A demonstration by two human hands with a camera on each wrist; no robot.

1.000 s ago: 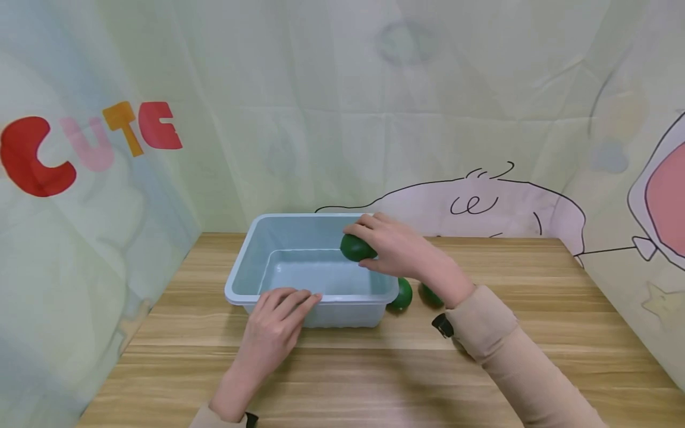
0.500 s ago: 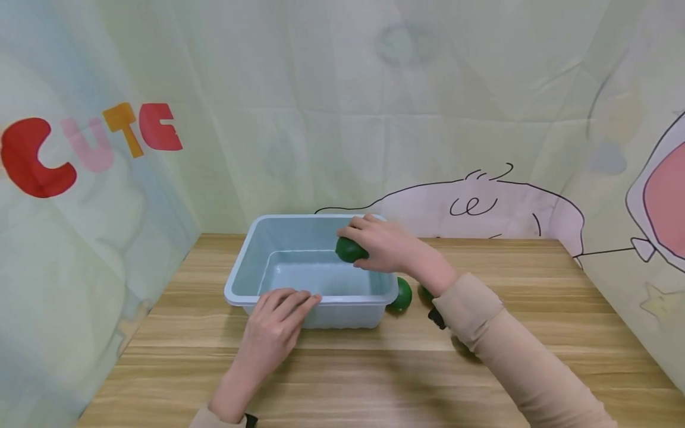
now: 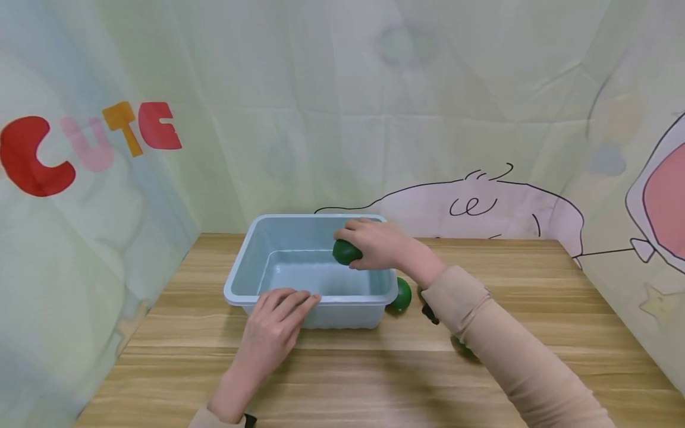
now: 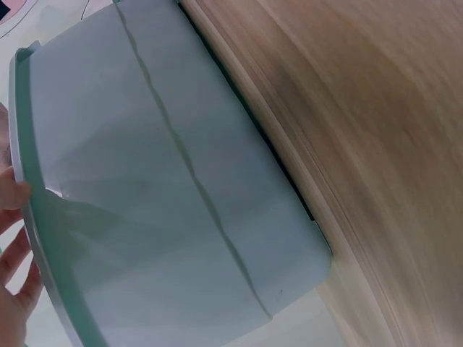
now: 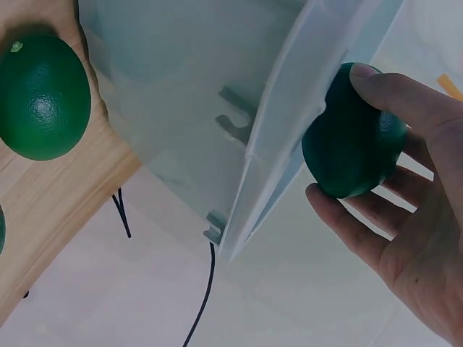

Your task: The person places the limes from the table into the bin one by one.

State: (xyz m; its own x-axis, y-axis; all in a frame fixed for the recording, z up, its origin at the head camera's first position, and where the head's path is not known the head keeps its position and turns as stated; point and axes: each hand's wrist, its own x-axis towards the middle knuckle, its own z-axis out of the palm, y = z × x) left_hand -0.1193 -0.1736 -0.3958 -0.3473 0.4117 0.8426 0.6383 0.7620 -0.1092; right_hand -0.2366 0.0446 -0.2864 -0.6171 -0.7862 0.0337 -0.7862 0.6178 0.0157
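Observation:
In the head view, my right hand (image 3: pixel 380 244) holds a glossy, dark green oval fruit (image 3: pixel 346 252) above the inside of a pale blue plastic bin (image 3: pixel 310 315). In the right wrist view, thumb and fingers curl round this fruit (image 5: pixel 354 137), past the bin's rim. My left hand (image 3: pixel 275 327) grips the bin's front rim, fingers over the top; its thumb is mostly hidden from above. At the edge of the left wrist view, the left hand (image 4: pixel 14 260) touches the rim. Another green fruit (image 3: pixel 399 296) lies on the table beside the bin's right wall.
Under my right forearm, a further green fruit (image 3: pixel 463 348) is partly covered by the sleeve. Near the wrist strap, a dark sliver of another shows. The wooden table (image 3: pixel 342 380) meets printed cloth walls (image 3: pixel 428 107) at the back and sides.
My right hand has moved slightly left and down with the fruit, further over the bin. The left hand and the bin have stayed put.

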